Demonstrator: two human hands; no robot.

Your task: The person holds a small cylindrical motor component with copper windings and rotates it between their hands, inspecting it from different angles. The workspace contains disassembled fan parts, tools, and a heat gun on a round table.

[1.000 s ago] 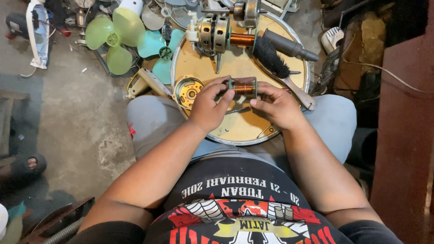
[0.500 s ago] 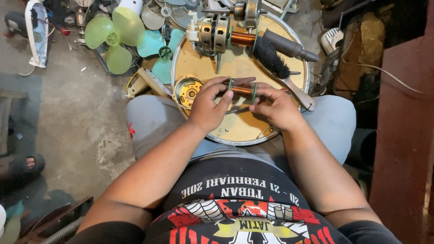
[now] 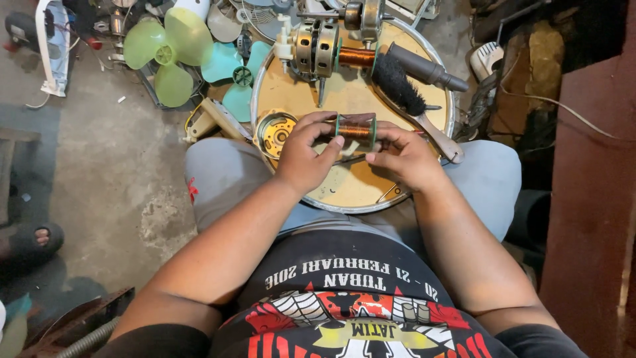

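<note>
A small coil of copper wire wound on a bobbin with green end flanges is held between both hands above a round yellow tray that rests on my lap. My left hand grips its left end with thumb and fingers. My right hand pinches the right end. A second copper coil on a winding spindle lies at the tray's far side, beside a black brush. A yellow round motor part sits at the tray's left rim.
Green fan blades and teal fan blades lie on the concrete floor at the back left. A white appliance is at far left. A sandalled foot shows at left. A dark red panel stands to the right.
The coil has been turned between my fingers and sits slightly higher; both hands stay in nearly the same place over the tray.
</note>
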